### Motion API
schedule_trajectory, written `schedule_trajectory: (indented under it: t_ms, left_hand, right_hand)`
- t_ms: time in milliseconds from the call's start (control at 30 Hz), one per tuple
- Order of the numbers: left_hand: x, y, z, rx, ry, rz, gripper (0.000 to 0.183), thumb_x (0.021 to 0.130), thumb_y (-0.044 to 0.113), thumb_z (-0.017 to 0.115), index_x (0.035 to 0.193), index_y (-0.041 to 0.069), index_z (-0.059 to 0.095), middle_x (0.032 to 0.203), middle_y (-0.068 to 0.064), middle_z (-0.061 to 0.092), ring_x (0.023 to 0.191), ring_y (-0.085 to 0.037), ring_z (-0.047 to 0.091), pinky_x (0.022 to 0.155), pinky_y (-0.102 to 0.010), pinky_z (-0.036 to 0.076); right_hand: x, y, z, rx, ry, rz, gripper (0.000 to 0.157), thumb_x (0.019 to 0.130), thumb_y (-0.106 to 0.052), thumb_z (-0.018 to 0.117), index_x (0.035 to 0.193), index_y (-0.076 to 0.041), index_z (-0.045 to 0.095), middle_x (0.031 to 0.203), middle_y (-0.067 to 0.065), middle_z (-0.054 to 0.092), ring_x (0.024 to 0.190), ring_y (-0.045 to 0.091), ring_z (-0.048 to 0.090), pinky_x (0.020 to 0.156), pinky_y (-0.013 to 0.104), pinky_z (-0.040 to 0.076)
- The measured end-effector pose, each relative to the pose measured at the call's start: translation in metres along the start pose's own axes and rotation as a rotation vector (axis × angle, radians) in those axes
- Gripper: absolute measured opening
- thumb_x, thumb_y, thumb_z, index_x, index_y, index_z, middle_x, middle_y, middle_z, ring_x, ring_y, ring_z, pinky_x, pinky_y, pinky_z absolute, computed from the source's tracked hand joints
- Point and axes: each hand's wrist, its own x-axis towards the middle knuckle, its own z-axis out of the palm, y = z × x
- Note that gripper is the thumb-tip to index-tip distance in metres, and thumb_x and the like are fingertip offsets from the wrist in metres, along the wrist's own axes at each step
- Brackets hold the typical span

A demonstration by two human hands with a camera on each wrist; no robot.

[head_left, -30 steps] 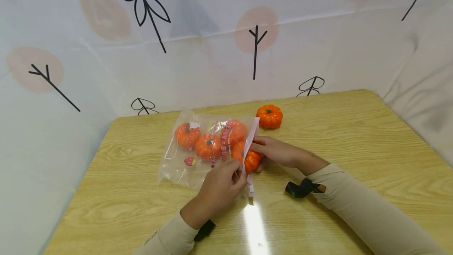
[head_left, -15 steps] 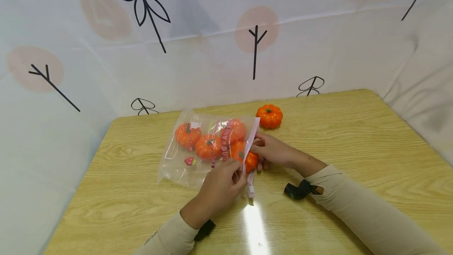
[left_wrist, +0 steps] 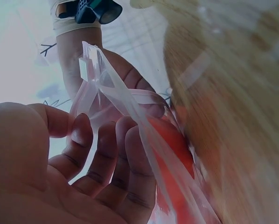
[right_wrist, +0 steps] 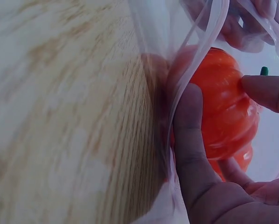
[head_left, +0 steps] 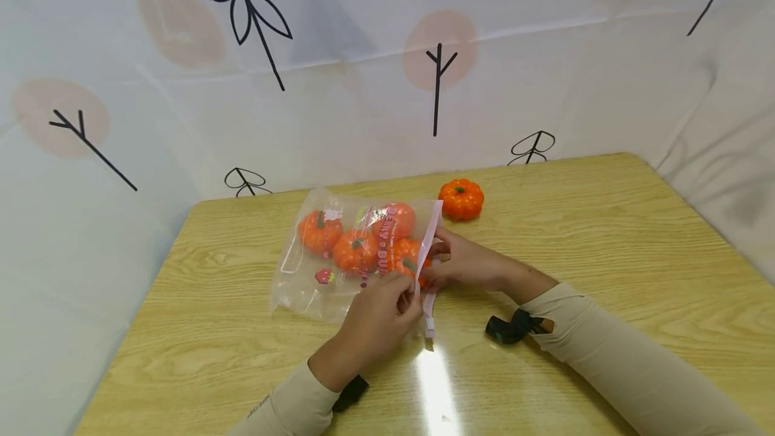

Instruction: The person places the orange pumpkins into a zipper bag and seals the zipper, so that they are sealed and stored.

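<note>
In the head view a clear zip bag (head_left: 303, 291) with a pink-edged mouth lies on its side, its opening toward the right. My left hand (head_left: 377, 318) pinches the near side of that mouth between thumb and forefinger. My right hand (head_left: 467, 261) is at the opening and holds a shiny orange toy pumpkin (right_wrist: 226, 112), fingers and thumb spread round it in the right wrist view. That pumpkin is inside the mouth. Deeper in the bag sit a left pumpkin (head_left: 319, 232), a middle pumpkin (head_left: 354, 252) and a far pumpkin (head_left: 395, 221). The white slider (left_wrist: 86, 70) hangs at the mouth's near end.
One more pumpkin (head_left: 461, 198) stands outside the bag, beyond my right hand near the back of the wood-grain table (head_left: 605, 234). A white patterned cloth (head_left: 363, 120) rises behind the table and along its sides.
The right hand has moved left with its pumpkin, taking it from partly outside the mouth to inside the bag. The left hand keeps its place on the edge.
</note>
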Motion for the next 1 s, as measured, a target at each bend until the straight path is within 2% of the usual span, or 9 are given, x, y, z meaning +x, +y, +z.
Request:
schedule_trajectory:
  t_ms: [200,400,467,567,633,733,800,900,1000]
  left_hand:
    - [0.0,0.0,0.0,-0.001,0.005,0.005,0.017,0.09,0.018,0.063,0.076,0.018,0.053,0.072,0.01,0.048,0.065,-0.002,0.043,0.065,-0.02,0.036]
    - [0.0,0.0,0.001,0.011,0.021,0.027,0.016,0.088,0.018,0.063,0.076,0.018,0.052,0.072,0.01,0.048,0.064,-0.002,0.042,0.067,-0.022,0.035]
    - [0.0,-0.001,0.001,0.01,0.027,0.036,0.017,0.088,0.017,0.064,0.076,0.018,0.052,0.071,0.01,0.046,0.063,-0.002,0.041,0.072,-0.024,0.036]
    - [0.0,-0.001,0.002,0.0,0.027,0.045,0.018,0.088,0.016,0.064,0.075,0.018,0.051,0.07,0.011,0.045,0.062,-0.002,0.041,0.082,-0.033,0.042]
    - [0.001,-0.001,0.002,-0.014,0.023,0.048,0.018,0.088,0.016,0.064,0.075,0.018,0.051,0.07,0.011,0.044,0.062,-0.002,0.041,0.093,-0.043,0.044]
    - [0.001,-0.001,0.001,-0.025,0.016,0.047,0.018,0.089,0.015,0.063,0.076,0.017,0.052,0.071,0.01,0.045,0.062,-0.002,0.041,0.104,-0.057,0.042]
    - [0.001,-0.001,0.001,-0.026,0.012,0.043,0.018,0.09,0.015,0.063,0.076,0.017,0.052,0.072,0.01,0.045,0.063,-0.002,0.042,0.106,-0.061,0.04]
    - [0.001,0.0,0.001,-0.028,0.003,0.031,0.017,0.091,0.017,0.063,0.077,0.017,0.053,0.073,0.009,0.047,0.063,-0.002,0.042,0.097,-0.049,0.047]
    - [0.0,0.0,0.001,-0.033,-0.009,0.013,0.016,0.092,0.018,0.063,0.079,0.018,0.054,0.075,0.009,0.048,0.065,-0.002,0.044,0.078,-0.03,0.046]
  right_hand:
    - [0.0,0.0,0.001,-0.061,0.028,0.0,0.076,0.092,-0.018,0.071,0.153,-0.013,0.026,0.129,0.026,0.05,0.085,0.026,0.07,0.08,0.038,0.06]
    - [0.001,0.002,0.007,-0.08,0.049,-0.054,0.074,0.09,-0.01,0.068,0.152,-0.009,0.027,0.12,0.025,0.055,0.083,0.024,0.068,0.077,0.036,0.06]
    - [0.002,0.003,0.009,-0.083,0.055,-0.075,0.073,0.089,-0.008,0.067,0.15,-0.007,0.028,0.119,0.025,0.057,0.084,0.023,0.068,0.076,0.036,0.06]
    - [0.003,0.006,0.012,-0.073,0.063,-0.087,0.069,0.089,-0.006,0.066,0.148,-0.005,0.03,0.12,0.025,0.058,0.084,0.022,0.068,0.076,0.035,0.06]
    - [0.003,0.005,0.013,-0.064,0.073,-0.085,0.067,0.089,-0.005,0.066,0.147,-0.004,0.032,0.12,0.025,0.058,0.084,0.022,0.068,0.076,0.036,0.06]
    - [0.003,0.004,0.015,-0.056,0.085,-0.08,0.066,0.089,-0.005,0.065,0.146,-0.006,0.033,0.119,0.025,0.058,0.083,0.021,0.068,0.074,0.036,0.06]
    - [0.003,0.003,0.017,-0.054,0.091,-0.078,0.066,0.089,-0.004,0.065,0.147,-0.006,0.034,0.119,0.025,0.058,0.083,0.02,0.068,0.073,0.036,0.059]
    - [0.003,0.004,0.018,-0.051,0.095,-0.08,0.066,0.089,-0.005,0.066,0.147,-0.007,0.034,0.119,0.025,0.057,0.082,0.02,0.067,0.073,0.036,0.059]
    - [0.004,0.005,0.017,-0.056,0.099,-0.079,0.066,0.089,-0.005,0.066,0.147,-0.007,0.035,0.118,0.024,0.057,0.082,0.02,0.067,0.073,0.036,0.059]
